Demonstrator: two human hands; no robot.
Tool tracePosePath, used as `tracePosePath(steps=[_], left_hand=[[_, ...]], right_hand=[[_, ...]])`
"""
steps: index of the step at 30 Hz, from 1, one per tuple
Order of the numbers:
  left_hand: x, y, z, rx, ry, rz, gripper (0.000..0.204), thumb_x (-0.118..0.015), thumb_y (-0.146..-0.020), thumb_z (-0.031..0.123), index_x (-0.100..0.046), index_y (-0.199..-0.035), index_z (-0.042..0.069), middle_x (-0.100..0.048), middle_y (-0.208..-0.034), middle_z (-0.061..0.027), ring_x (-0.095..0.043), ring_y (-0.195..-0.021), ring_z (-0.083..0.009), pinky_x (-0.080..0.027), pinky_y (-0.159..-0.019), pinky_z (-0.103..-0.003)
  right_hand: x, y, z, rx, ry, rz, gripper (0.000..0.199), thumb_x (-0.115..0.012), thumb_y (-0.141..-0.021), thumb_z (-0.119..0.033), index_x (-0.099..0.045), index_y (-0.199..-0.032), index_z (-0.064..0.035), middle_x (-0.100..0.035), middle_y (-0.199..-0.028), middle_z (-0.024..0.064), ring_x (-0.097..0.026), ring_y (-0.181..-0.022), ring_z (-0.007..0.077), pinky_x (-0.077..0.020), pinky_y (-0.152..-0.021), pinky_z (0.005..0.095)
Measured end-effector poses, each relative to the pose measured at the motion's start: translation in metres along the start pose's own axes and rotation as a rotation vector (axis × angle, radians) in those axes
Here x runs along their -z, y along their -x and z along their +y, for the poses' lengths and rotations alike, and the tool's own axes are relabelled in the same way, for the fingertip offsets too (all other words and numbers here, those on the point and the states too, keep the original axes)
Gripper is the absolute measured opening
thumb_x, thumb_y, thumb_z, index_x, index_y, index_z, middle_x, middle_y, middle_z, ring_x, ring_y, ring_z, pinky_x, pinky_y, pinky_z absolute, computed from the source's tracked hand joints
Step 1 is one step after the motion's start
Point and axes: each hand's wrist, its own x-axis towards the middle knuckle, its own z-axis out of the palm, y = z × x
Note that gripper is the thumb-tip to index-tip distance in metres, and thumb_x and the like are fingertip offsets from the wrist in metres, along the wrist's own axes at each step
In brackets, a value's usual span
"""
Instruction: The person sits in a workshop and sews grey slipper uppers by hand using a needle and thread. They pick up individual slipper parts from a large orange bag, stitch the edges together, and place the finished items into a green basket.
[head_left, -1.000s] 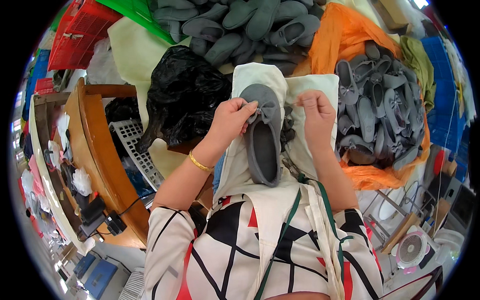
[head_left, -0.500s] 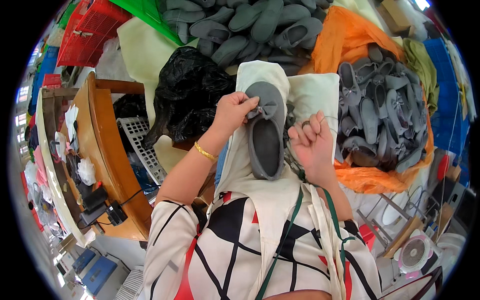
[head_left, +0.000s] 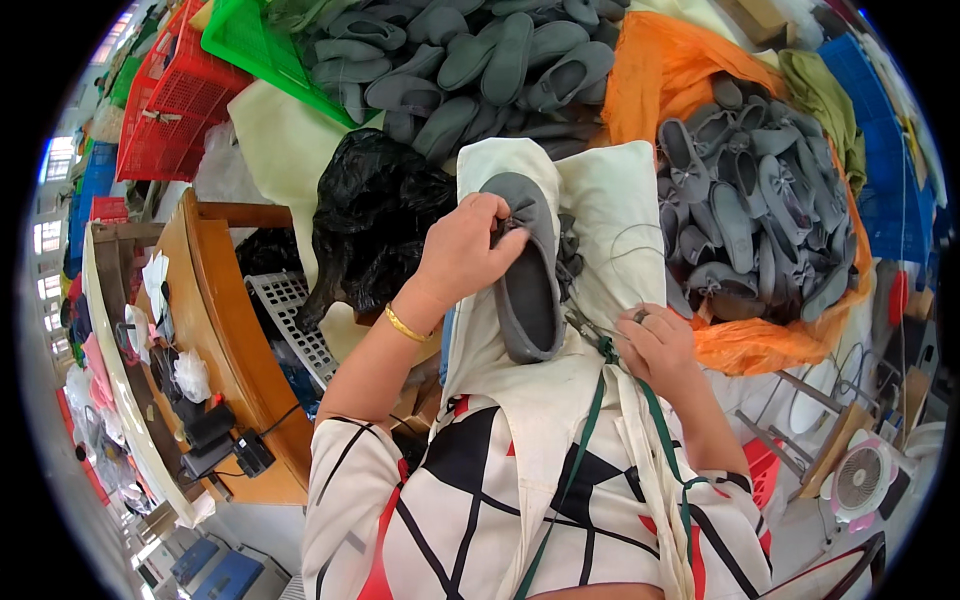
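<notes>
A grey slip-on shoe (head_left: 528, 290) with a small bow lies toe-away on the white cloth (head_left: 510, 160) over my lap. My left hand (head_left: 470, 245) grips it at the bow, thumb and fingers pinched there and partly covering the bow. To the right, my right hand (head_left: 655, 345) is closed with its fingertips pinched, near the edge of the white pad. A thin dark thread (head_left: 635, 235) loops over the pad just above this hand and seems to run into its fingers. Whether a needle is there is too small to see. A small metal tool (head_left: 590, 325) lies between shoe and hand.
Beyond my lap is a large heap of grey shoes (head_left: 470, 60). More fill an orange bag (head_left: 790, 345) at right. A black plastic bag (head_left: 375, 215) and a wooden table (head_left: 230, 350) stand left. Green (head_left: 250, 50) and red crates (head_left: 180, 95) are far left; a fan (head_left: 860, 475) sits lower right.
My right hand has dropped down and slightly right, away from beside the shoe. My left fingers have shifted further over the bow, and the shoe has turned a little.
</notes>
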Motion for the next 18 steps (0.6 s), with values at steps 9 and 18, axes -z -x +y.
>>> tracePosePath(steps=[9,18], left_hand=[[-0.015,-0.023,0.018,0.115,-0.342,-0.016,0.044,-0.071,-0.081,0.044,-0.060,-0.077,0.002,-0.061,-0.072,-0.0145,-0.062,-0.069,-0.0322,-0.050,-0.062,-0.039],[-0.025,-0.002,-0.006,0.334,0.282,0.097,0.021,-0.069,-0.085,0.016,-0.064,-0.088,-0.004,-0.059,-0.073,-0.0091,-0.053,-0.063,-0.0143,-0.045,-0.061,-0.029]], right_hand=[[-0.015,-0.034,0.008,-0.666,-0.651,0.158,0.018,-0.064,-0.092,-0.012,-0.062,-0.106,-0.0011,-0.067,-0.077,0.0071,-0.064,-0.071,0.0154,-0.0508,-0.064,0.0284],[-0.084,-0.088,0.019,-0.849,-1.133,-0.139,0.015,-0.057,-0.097,-0.018,-0.061,-0.101,-0.0042,-0.056,-0.066,-0.0019,-0.052,-0.054,0.0047,-0.0427,-0.049,0.0225]])
